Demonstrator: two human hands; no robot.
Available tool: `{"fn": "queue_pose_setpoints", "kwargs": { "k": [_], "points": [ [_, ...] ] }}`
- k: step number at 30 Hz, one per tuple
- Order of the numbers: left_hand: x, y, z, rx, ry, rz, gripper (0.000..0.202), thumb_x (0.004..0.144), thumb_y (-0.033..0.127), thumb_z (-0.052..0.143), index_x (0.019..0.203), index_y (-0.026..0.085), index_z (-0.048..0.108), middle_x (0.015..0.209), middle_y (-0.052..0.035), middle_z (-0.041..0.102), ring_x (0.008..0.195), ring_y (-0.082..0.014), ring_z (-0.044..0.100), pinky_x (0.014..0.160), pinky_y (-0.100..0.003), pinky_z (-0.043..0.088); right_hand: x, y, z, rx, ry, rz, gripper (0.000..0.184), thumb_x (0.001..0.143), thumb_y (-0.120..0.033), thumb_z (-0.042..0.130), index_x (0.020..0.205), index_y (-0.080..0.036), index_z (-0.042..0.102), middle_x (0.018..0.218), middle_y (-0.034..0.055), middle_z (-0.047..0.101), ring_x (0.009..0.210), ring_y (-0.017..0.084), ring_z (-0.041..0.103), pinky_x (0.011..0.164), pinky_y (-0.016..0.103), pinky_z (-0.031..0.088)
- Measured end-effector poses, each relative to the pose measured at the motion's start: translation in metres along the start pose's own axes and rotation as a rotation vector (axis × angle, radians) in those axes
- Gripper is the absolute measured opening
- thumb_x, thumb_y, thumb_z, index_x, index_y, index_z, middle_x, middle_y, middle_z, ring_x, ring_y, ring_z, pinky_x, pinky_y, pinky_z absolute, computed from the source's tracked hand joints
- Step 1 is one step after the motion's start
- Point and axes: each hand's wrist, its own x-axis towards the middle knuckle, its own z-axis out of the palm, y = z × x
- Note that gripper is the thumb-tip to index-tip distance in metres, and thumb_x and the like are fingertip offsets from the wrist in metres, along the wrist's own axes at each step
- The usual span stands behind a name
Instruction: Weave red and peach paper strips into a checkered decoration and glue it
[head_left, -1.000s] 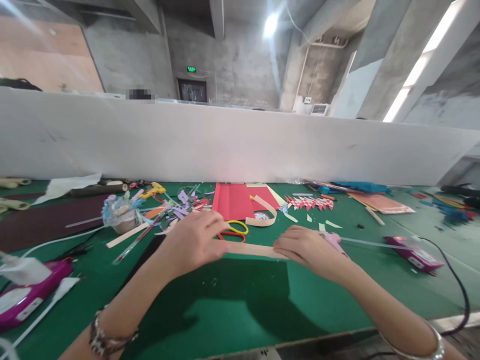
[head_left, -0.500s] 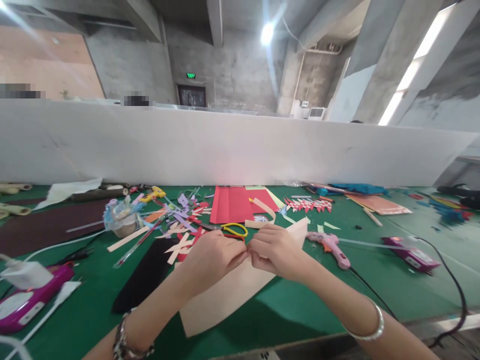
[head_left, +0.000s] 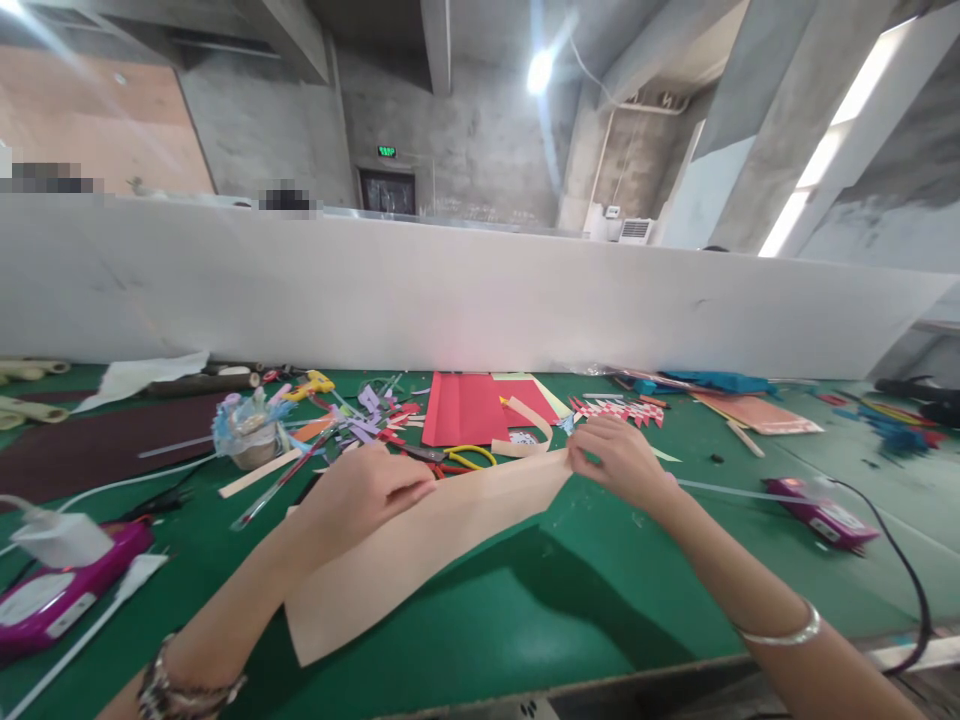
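A long peach paper strip [head_left: 442, 545] slants above the green tabletop, its left end lower and closer to me. My right hand [head_left: 622, 462] pinches its right end between thumb and fingers. Along the upper edge, toward the left, my left hand [head_left: 360, 500] has its fingers curled closed on the paper; part of that grip is hidden. Just beyond the strip lie scissors [head_left: 471, 457] with yellow and red handles. A curled peach paper strip [head_left: 529, 425] rests in front of the red paper [head_left: 463, 410].
Cut paper scraps [head_left: 371, 415] and a blue paper-trimmed pot [head_left: 251, 430] lie to the left. Magenta power strips [head_left: 821, 512] with cables sit on both sides. A white partition [head_left: 480, 300] closes off the back. The pink glue gun is hidden behind my right hand.
My hands have moved apart from the middle of the paper, the right hand to the strip's right end and the left hand leftward. The paper has shifted left and is held more stretched.
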Motion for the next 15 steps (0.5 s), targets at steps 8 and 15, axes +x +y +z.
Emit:
{"fn": "queue_pose_setpoints", "kwargs": {
  "k": [8,15],
  "points": [
    [0.002,-0.007,-0.001,0.032,-0.013,-0.019,0.037,0.090,0.031,0.037,0.066,0.019,0.062,0.058,0.0006,0.063,0.053,-0.0108,0.055,0.053,-0.022,0.036,0.026,-0.040,-0.019,0.164,0.112,0.068,0.015,0.083,-0.018,0.045,0.093,-0.019,0.056,0.093,0.0065,0.064,0.088,0.019,0.056,0.083,0.033,0.039],
    [0.012,0.005,0.004,0.050,-0.035,0.030,0.028,0.088,0.025,0.041,0.069,0.019,0.060,0.061,0.0027,0.064,0.053,-0.0100,0.053,0.056,-0.024,0.034,0.049,-0.074,0.004,0.238,-0.187,-0.036,0.021,0.092,-0.023,0.038,0.085,-0.018,0.058,0.085,0.0045,0.063,0.081,0.015,0.055,0.084,0.032,0.035]
  ]
}}
